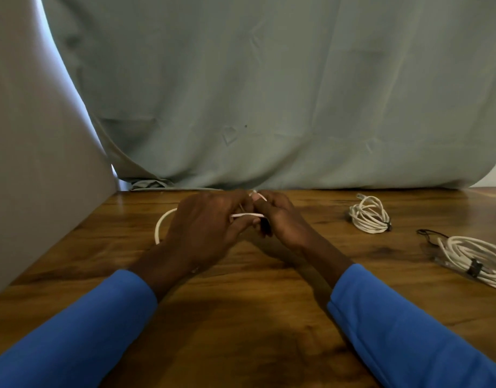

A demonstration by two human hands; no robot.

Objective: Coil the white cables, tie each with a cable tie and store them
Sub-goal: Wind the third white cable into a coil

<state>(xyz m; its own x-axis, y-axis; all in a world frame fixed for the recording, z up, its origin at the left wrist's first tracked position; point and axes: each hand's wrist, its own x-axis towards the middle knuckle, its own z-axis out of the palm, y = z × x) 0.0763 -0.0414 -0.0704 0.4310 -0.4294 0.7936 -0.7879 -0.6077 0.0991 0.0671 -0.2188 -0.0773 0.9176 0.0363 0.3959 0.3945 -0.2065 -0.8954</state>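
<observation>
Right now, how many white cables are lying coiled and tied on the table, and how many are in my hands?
Coiled and tied: 2, the far coil and the near coil
In the hands: 1, the held cable, gripped by the left hand and the right hand
Total: 3 white cables

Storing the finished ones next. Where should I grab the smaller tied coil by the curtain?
Probably pinch the smaller coil at its black cable tie, coming from above on its near right side: it lies flat and the strands are bunched there.
</observation>
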